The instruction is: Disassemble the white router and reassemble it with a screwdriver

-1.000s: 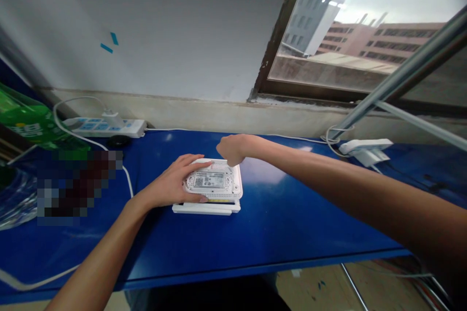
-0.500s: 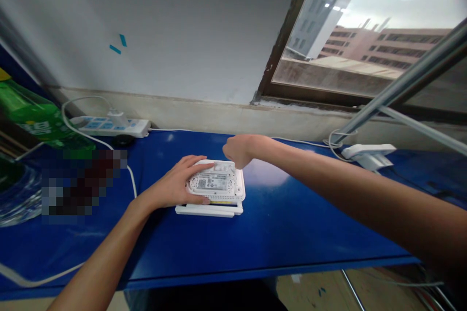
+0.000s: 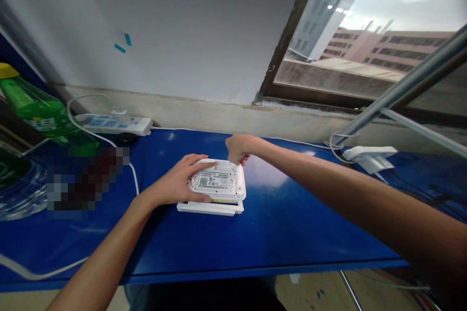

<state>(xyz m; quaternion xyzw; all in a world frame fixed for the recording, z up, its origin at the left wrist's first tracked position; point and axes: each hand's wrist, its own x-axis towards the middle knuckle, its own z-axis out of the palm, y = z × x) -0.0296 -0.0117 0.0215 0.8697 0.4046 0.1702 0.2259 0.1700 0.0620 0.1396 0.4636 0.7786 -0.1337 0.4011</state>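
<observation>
**We Gripped a White Router With One Hand and Curled the Other by Its Corner**

The white router (image 3: pixel 239 194) lay flat on the blue table (image 3: pixel 277 238), with its printed label (image 3: pixel 215 180) facing up and its folded white antennas (image 3: pixel 207 208) along the side nearest us. Our left hand (image 3: pixel 177 180) was partly open around the router's left end, its thumb along the near edge by a yellow strip (image 3: pixel 223 200) and its fingers reaching over the far side. Our right hand (image 3: pixel 238 148) was closed into a loose fist at the far right corner. We could not tell whether it held anything or touched the casing.

To the left of the router, a white cable (image 3: pixel 134 177) curved across the table. Beyond it sat a white power strip (image 3: pixel 136 126) with a plug (image 3: pixel 121 115) in it, and a round black object (image 3: pixel 125 137) just in front. A green bottle (image 3: pixel 42 112) with a yellow cap leaned at the far left, near a blurred dark red patch (image 3: pixel 89 177). On our right, a white adapter (image 3: pixel 370 155) lay near a slanting metal pole (image 3: pixel 368 114), below the window (image 3: pixel 337 65).
</observation>
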